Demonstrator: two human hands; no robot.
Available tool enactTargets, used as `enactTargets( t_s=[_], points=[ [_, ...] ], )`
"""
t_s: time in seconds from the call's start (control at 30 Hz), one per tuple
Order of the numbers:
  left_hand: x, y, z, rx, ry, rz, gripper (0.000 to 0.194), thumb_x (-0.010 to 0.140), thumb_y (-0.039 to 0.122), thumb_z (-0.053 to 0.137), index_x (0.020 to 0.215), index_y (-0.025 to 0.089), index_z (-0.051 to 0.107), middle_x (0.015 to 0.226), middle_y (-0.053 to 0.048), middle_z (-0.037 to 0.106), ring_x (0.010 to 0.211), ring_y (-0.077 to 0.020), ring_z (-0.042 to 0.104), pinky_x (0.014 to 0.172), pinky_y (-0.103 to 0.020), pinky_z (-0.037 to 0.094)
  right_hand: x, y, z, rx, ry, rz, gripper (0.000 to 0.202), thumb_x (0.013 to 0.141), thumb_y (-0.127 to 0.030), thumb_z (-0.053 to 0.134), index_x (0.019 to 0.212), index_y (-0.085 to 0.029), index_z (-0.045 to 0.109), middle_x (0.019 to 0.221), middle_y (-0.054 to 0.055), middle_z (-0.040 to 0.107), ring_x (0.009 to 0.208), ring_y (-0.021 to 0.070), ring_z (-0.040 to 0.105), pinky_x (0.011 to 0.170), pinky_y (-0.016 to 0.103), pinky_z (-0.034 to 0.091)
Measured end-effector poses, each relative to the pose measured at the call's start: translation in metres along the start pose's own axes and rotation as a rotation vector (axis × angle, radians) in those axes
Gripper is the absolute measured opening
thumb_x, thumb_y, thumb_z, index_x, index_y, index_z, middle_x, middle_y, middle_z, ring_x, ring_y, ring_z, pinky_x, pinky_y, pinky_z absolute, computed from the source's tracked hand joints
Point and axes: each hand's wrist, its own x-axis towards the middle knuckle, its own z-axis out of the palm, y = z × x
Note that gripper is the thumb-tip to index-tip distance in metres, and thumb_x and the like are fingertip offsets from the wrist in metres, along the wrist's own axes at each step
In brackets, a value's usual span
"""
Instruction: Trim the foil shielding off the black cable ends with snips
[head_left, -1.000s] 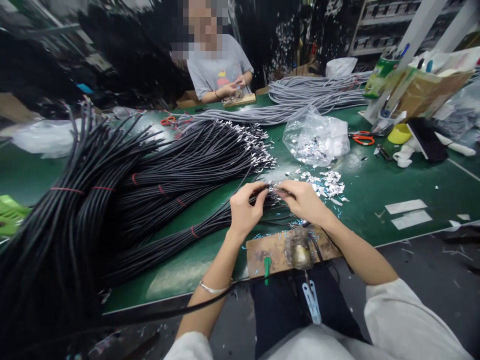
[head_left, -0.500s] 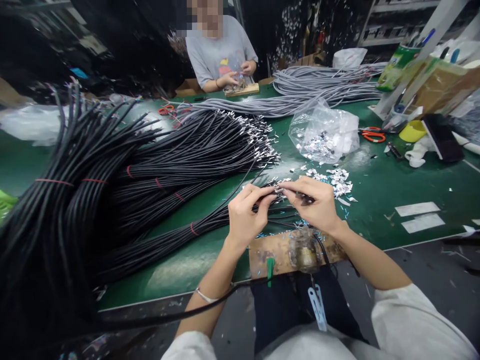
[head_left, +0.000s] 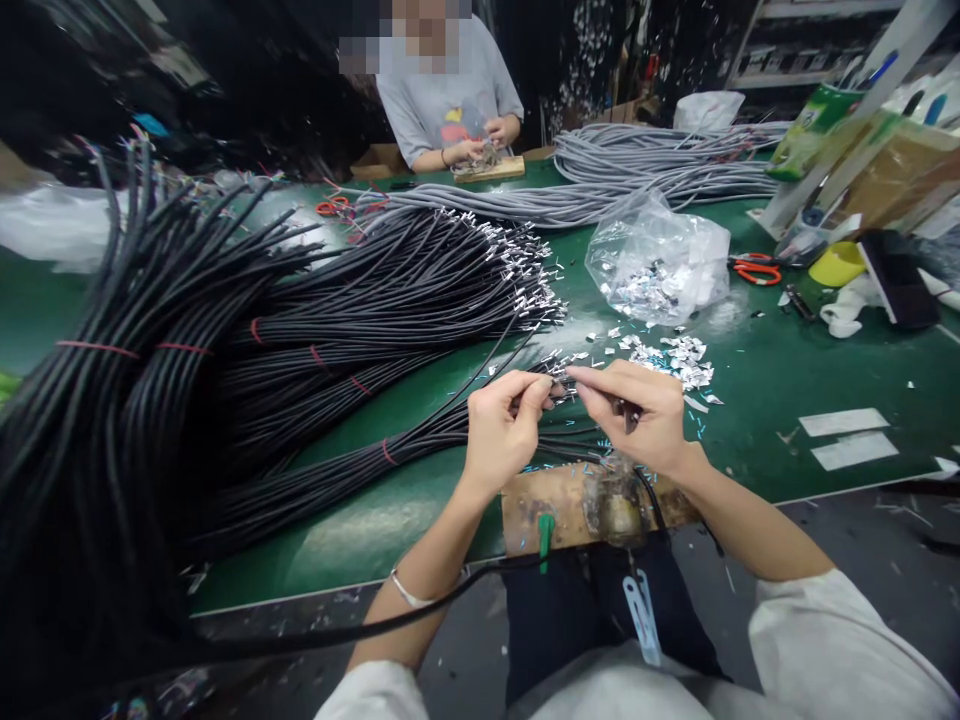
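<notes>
My left hand [head_left: 501, 425] pinches the end of a black cable between thumb and fingertips. Most of that cable is hidden behind the fingers. Close to its right, my right hand [head_left: 637, 405] is closed, with a small dark tool [head_left: 630, 412] tucked under the fingers; its exact kind cannot be made out. A small gap separates the fingertips of the two hands. Beneath them lies a bundle of black cables [head_left: 315, 480] tied with a red band, its stripped ends just beyond my fingers. A wooden board [head_left: 521, 510] with a metal fixture [head_left: 619, 510] sits below my hands.
Larger black cable bundles [head_left: 390, 280] fill the left. Foil scraps [head_left: 682, 360] and a clear plastic bag [head_left: 656, 255] lie beyond my right hand. Orange-handled scissors [head_left: 757, 268] rest farther right. Across the green table [head_left: 757, 420], a co-worker [head_left: 450, 100] works beside grey cables [head_left: 637, 160].
My fingertips have drawn slightly apart at the cable end, the right hand shifting a little to the right. The co-worker's hands have moved a little, and the whole view has shifted slightly.
</notes>
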Motion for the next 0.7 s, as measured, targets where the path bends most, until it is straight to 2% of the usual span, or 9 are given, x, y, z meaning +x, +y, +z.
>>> enactTargets(
  t_s=[0.13, 0.23, 0.3, 0.43, 0.7],
  points=[
    [0.0008, -0.0019, 0.0013, -0.144, 0.011, -0.130, 0.025, 0.085, 0.035, 0.056, 0.078, 0.014, 0.069, 0.064, -0.003, 0.063, 0.053, -0.0090, 0.053, 0.048, -0.019, 0.040, -0.0031, 0.0004, 0.0018, -0.005, -0.037, 0.041, 0.022, 0.082, -0.014, 0.059, 0.101, -0.018, 0.071, 0.062, -0.001, 0.062, 0.050, 0.0079, 0.050, 0.048, 0.021, 0.041],
    [0.0021, -0.0006, 0.0002, -0.200, 0.054, -0.159, 0.025, 0.083, 0.036, 0.060, 0.083, 0.013, 0.069, 0.064, -0.003, 0.063, 0.052, -0.0084, 0.052, 0.047, -0.019, 0.040, -0.0032, 0.0030, 0.0015, -0.007, -0.096, 0.205, 0.039, 0.080, -0.029, 0.066, 0.118, -0.020, 0.062, 0.080, 0.002, 0.066, 0.062, 0.0103, 0.057, 0.055, 0.023, 0.046],
    [0.0026, 0.0008, -0.0011, -0.213, 0.074, -0.159, 0.025, 0.082, 0.036, 0.061, 0.084, 0.013, 0.070, 0.066, -0.003, 0.063, 0.052, -0.0084, 0.052, 0.047, -0.019, 0.041, -0.0024, 0.0050, 0.0010, -0.039, -0.129, 0.270, 0.044, 0.083, -0.036, 0.063, 0.124, -0.023, 0.058, 0.092, 0.004, 0.066, 0.074, 0.0129, 0.060, 0.063, 0.026, 0.048],
    [0.0020, 0.0008, -0.0023, -0.188, 0.065, -0.119, 0.024, 0.083, 0.035, 0.060, 0.083, 0.013, 0.070, 0.066, -0.003, 0.063, 0.053, -0.0080, 0.053, 0.048, -0.019, 0.042, -0.0018, 0.0065, 0.0014, -0.091, -0.166, 0.250, 0.030, 0.089, -0.033, 0.054, 0.115, -0.022, 0.064, 0.092, 0.004, 0.067, 0.081, 0.0143, 0.061, 0.069, 0.028, 0.048],
    [0.0007, -0.0029, -0.0002, -0.121, 0.054, -0.018, 0.018, 0.083, 0.030, 0.060, 0.084, 0.015, 0.071, 0.072, -0.003, 0.065, 0.057, -0.0084, 0.057, 0.049, -0.018, 0.044, -0.0022, 0.0058, 0.0028, -0.051, -0.162, 0.215, 0.025, 0.089, -0.029, 0.055, 0.106, -0.018, 0.070, 0.085, 0.004, 0.071, 0.076, 0.0133, 0.064, 0.067, 0.027, 0.048]
  ],
)
